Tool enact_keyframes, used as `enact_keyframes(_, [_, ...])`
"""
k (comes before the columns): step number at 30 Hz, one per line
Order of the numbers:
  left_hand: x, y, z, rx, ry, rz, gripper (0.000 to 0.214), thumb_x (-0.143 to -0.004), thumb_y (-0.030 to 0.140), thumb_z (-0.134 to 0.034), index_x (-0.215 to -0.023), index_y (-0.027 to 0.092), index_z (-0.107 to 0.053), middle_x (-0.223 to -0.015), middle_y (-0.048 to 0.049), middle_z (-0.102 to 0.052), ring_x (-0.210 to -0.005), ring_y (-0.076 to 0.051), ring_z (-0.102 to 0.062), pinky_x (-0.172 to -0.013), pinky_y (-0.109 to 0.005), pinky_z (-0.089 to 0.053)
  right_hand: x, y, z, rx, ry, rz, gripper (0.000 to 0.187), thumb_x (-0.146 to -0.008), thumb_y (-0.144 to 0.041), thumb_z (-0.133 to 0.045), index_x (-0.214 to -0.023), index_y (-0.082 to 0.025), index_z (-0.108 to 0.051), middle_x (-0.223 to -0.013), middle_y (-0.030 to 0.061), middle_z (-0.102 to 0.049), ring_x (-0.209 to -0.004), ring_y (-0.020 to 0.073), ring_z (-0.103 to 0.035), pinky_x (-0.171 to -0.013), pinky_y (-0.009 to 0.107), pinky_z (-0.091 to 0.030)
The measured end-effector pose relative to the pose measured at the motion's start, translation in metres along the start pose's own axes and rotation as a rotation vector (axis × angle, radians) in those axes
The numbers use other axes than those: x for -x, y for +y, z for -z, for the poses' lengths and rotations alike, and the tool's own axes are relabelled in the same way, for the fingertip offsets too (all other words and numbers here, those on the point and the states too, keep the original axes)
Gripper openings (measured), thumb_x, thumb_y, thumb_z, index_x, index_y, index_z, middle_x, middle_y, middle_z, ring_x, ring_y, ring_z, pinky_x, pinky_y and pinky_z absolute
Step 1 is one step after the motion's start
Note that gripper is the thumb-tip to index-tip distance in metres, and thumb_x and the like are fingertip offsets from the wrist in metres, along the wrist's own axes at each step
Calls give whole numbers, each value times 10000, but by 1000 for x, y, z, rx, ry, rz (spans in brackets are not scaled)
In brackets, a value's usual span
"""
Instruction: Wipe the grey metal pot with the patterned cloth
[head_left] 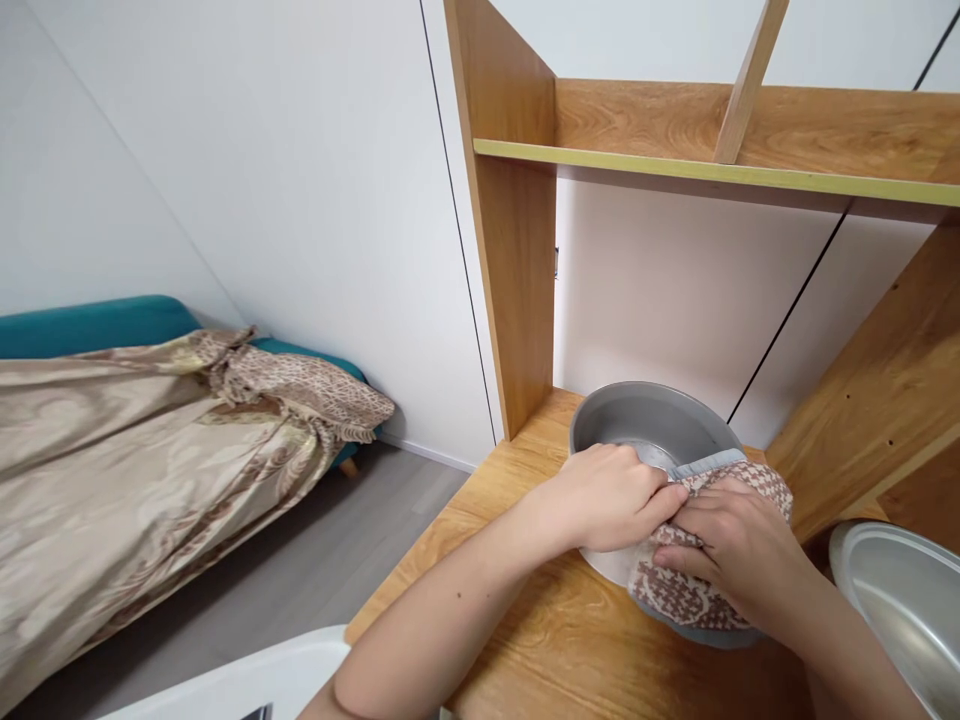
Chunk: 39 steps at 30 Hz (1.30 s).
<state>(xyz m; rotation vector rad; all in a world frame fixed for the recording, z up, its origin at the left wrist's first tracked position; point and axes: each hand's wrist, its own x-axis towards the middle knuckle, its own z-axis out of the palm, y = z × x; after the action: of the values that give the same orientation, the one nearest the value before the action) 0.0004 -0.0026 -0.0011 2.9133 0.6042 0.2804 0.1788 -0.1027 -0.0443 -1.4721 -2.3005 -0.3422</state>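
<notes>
Grip closed on both sides: left hand [611, 495] and right hand [739, 555] pinch the patterned cloth [694, 600], draped over the near rim of the grey pot [645, 415], centre-right on the tabletop [540, 640]. Step reads as rim wiping. Working further round calls for one hand steadying the pot. Metal lid [907, 600] lower right.

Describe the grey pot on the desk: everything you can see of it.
The grey pot is round and deep-walled, of dull grey metal with a smooth matte inside and a paler outer wall. It has no lid on and looks empty, though the hands hide part of the bottom. It stands upright on the wooden desk, below the shelf. A patterned cloth drapes over its near rim, gripped there by the left hand and right hand.
</notes>
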Motion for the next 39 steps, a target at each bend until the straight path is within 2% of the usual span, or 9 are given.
enact_keyframes(5, [-1,0,0,-9,-10,12,556,-1057,441,-330,-794,224,-769,-705,-45,-722,-571,-180,-608,-515,-319,-299,1,4,4,-41,-26,4,211,-916,-409,-746,-796,-246,-688,-758,-49,-735,-717,174,-655,-705,317,-360])
enact_keyframes(13, [0,3,-5,-123,33,-18,558,-1060,451,-331,-763,213,-739,-698,-45,-722,-581,-191,-627,-505,-345,-195,3,-4,-8,51,110,-34,243,-841,-412,-822,-748,-231,-690,-675,-49,-719,-652,186,-647,-713,327,-362])
enact_keyframes(19, [0,4,-4,-134,61,-40,558,-1075,425,-319,-739,204,-707,-676,-36,-706,-565,-175,-604,-507,-341,-196,-4,-20,-12,123,196,-91,338,-923,-449,-728,-671,-230,-676,-606,-18,-692,-582,174,-634,-706,336,-363])
enact_keyframes(24, [1,5,-3,-134,18,-52,571,-1086,376,-272,-753,188,-697,-699,-41,-704,-563,-168,-590,-504,-330,-209,-10,-40,-20,189,269,-211,359,-929,-371,-706,-604,-236,-640,-561,-6,-670,-535,168,-601,-702,346,-355])
enact_keyframes(27, [0,3,-2,-84,3,-36,573,-1083,391,-269,-752,206,-698,-658,-23,-669,-537,-161,-549,-503,-328,-194,-10,-43,-17,188,214,-225,305,-894,-357,-751,-629,-238,-658,-569,-21,-676,-543,177,-607,-708,346,-346])
enact_keyframes(31, [-1,0,0,-14,-28,10,568,-1071,398,-292,-739,219,-717,-615,-14,-635,-493,-149,-472,-500,-325,-202,-7,-33,-5,165,74,-167,288,-856,-424,-793,-660,-249,-677,-617,-26,-705,-571,193,-619,-667,345,-314])
enact_keyframes(36, [-1,-2,0,-11,-22,13,585,-1067,420,-296,-753,218,-745,-626,-28,-647,-501,-156,-474,-509,-338,-198,-1,-10,8,64,-101,-96,354,-926,-468,-709,-657,-247,-650,-645,-26,-697,-629,195,-618,-646,328,-291])
enact_keyframes(39, [-1,-1,-1,-21,-8,12,595,-1069,434,-290,-756,221,-749,-646,-32,-668,-520,-162,-497,-514,-339,-188,0,-5,10,17,-135,-77,353,-943,-465,-691,-671,-244,-650,-652,-33,-694,-641,189,-617,-645,318,-295])
